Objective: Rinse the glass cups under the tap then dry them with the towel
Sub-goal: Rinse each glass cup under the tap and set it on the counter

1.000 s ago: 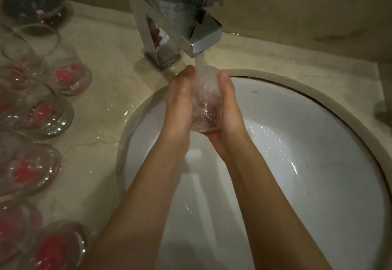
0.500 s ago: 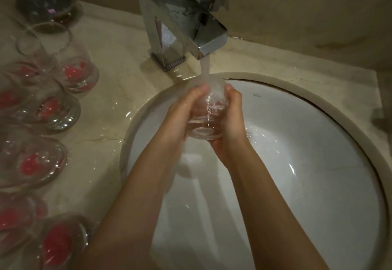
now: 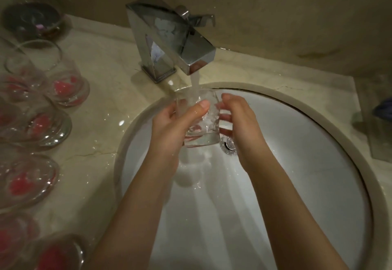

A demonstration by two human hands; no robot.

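head | clear glass cup (image 3: 199,119) upright under tap stream | left hand (image 3: 176,125) gripping it, right hand (image 3: 239,121) loose

Tap (image 3: 169,42) behind sink (image 3: 318,163), on counter (image 3: 110,91). Glass cup (image 3: 199,119) under tap spout, over sink, betw. left hand (image 3: 171,127) and right hand (image 3: 241,121). Row of cups (image 3: 36,121) on counter, left of sink. Drain (image 3: 228,145) just right of cup base.

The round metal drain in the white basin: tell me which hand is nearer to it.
Right. The right hand sits directly above the round metal drain, partly covering it. The left hand is further to the drain's left, gripping the clear glass cup.
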